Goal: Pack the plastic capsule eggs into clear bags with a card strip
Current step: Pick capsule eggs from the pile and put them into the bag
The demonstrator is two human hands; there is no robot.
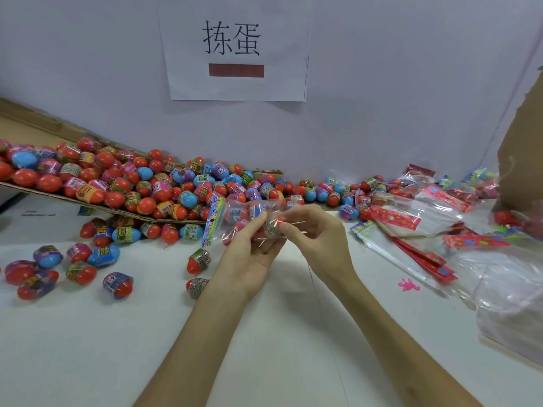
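A clear bag (pixel 241 215) with a blue card strip (pixel 211 223) at its left end lies sideways above the table, with several capsule eggs inside. My left hand (pixel 252 254) cups the bag from below, thumb on top. My right hand (pixel 314 233) pinches an egg (pixel 273 227) at the bag's open right end. Many loose red and blue eggs (pixel 117 183) lie heaped on a tilted cardboard sheet (pixel 35 190) behind.
Loose eggs (pixel 79 271) are scattered on the white table at the left. Empty clear bags with red card strips (pixel 411 227) lie piled on the right, with a cardboard box (pixel 523 160) at the far right. A paper sign (pixel 235 48) hangs on the wall.
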